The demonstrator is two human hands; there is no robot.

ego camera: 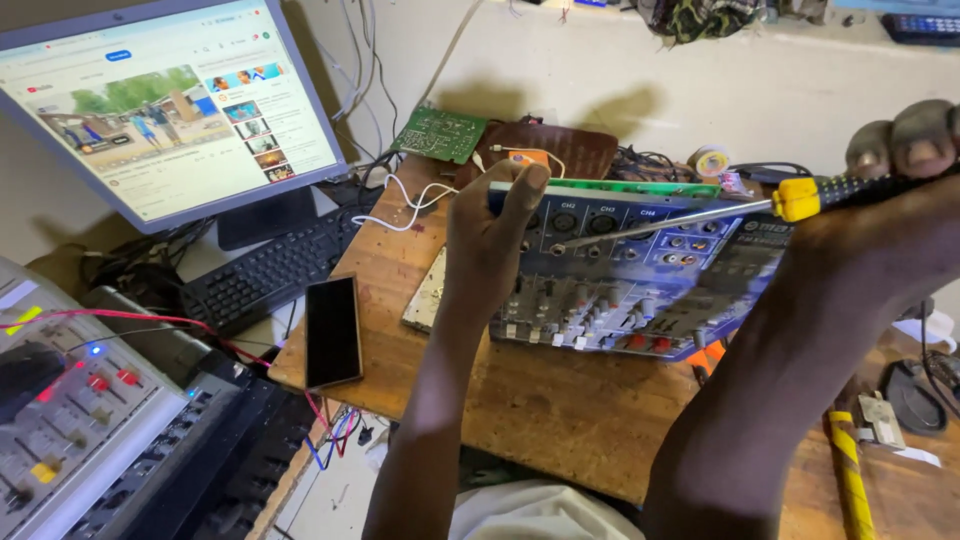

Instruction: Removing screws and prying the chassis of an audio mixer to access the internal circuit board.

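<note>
A blue audio mixer (640, 285) with several knobs and sockets stands tilted on a wooden board (560, 410). My left hand (490, 235) grips the mixer's top left edge, fingers curled over it. My right hand (905, 160) is closed around the black and yellow handle of a screwdriver (690, 218). The long metal shaft runs left, and its tip rests on a socket near the mixer's top left (557, 248).
A black phone (332, 330) lies face down on the board's left edge. A keyboard (265, 270) and a lit monitor (160, 100) stand at left, another mixer (70, 420) at bottom left. A green circuit board (440, 132) leans behind. Tools lie at right (850, 460).
</note>
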